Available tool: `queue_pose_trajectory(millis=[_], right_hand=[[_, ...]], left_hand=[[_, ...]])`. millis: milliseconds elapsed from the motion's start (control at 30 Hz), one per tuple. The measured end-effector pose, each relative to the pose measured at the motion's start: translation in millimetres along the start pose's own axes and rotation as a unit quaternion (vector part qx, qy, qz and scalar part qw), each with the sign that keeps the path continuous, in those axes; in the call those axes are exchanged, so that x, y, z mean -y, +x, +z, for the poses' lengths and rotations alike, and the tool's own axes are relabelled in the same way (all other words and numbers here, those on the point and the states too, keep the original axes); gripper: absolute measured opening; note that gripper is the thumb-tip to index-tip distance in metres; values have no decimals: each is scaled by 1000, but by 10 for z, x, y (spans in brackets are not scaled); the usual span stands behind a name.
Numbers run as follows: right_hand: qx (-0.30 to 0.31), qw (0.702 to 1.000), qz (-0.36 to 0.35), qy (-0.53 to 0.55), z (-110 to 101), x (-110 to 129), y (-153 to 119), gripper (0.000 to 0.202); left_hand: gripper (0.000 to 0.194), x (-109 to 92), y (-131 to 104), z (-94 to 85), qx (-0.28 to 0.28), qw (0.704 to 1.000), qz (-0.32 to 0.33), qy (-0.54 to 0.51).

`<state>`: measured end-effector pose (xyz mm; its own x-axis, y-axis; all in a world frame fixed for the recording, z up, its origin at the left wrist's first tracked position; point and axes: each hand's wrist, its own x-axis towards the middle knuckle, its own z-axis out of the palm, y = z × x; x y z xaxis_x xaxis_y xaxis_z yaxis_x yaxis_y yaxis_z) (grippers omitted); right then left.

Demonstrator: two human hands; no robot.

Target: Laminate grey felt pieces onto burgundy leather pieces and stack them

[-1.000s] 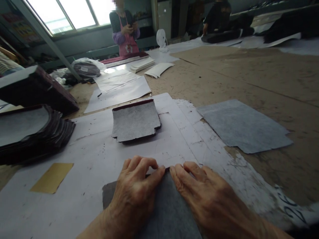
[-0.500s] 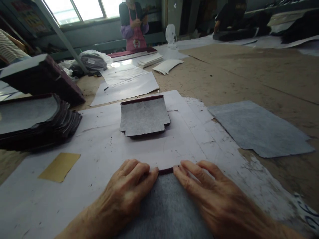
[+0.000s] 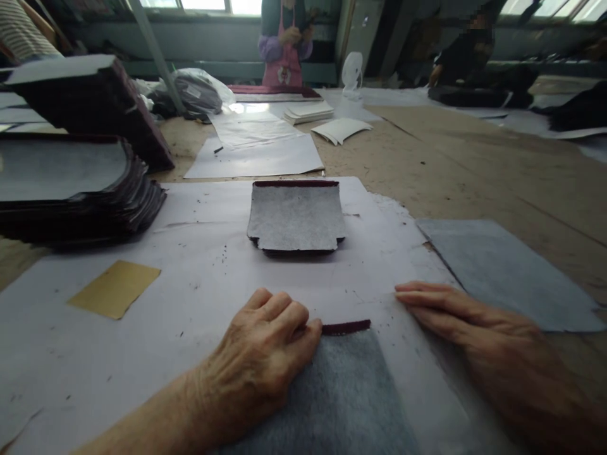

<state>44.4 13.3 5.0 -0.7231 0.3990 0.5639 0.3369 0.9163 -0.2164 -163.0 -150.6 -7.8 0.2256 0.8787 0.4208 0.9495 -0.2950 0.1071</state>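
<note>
A grey-faced fabric piece [image 3: 341, 385] lies in front of me, its far edge folded over into a narrow dark maroon strip. My left hand [image 3: 265, 354] is closed at the left end of that strip, thumb and curled fingers gripping the edge. Off to the right of the piece, my right hand [image 3: 474, 335] is apart from it, low over the white sheet, its fingers stretched out and holding nothing. Beyond my hands sits a small stack of similar notched pieces [image 3: 296, 215], grey side up with a maroon folded edge.
Another grey piece [image 3: 512, 272] lies flat at right. On the left stand a thick stack of dark-edged pieces [image 3: 61, 167], a tilted stack [image 3: 95, 95] and a yellow card [image 3: 116, 287]. White paper [image 3: 260, 155], a small fan [image 3: 352, 76] and a person in a pink apron [image 3: 283, 63] are farther back.
My right hand has let go of the folded edge and moved right, off the piece. My left hand stays at the fold. The view has tilted and shifted.
</note>
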Motion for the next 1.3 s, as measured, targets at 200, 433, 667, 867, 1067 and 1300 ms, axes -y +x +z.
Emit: queue_pose_trajectory(millis=[200, 433, 667, 867, 1067, 1300], right_hand=[[4, 986, -167, -24, 140, 515, 77, 30], [18, 983, -167, -66, 328, 614, -136, 34], [48, 982, -174, -57, 206, 580, -62, 36], [71, 973, -200, -88, 249, 632, -17, 43], [83, 958, -237, -142, 247, 702, 26, 44], [107, 945, -247, -187, 231, 835, 164, 39]], left_hand=[[27, -2, 3, 5, -13, 1000, 14, 13], [27, 7, -20, 17, -13, 1000, 16, 12], [35, 194, -178, -86, -33, 995, 8, -95], [40, 268, -328, -173, -18, 994, 21, -104], [29, 241, -310, -164, -21, 997, 31, -69], [28, 226, -311, -158, 6, 997, 54, -46]])
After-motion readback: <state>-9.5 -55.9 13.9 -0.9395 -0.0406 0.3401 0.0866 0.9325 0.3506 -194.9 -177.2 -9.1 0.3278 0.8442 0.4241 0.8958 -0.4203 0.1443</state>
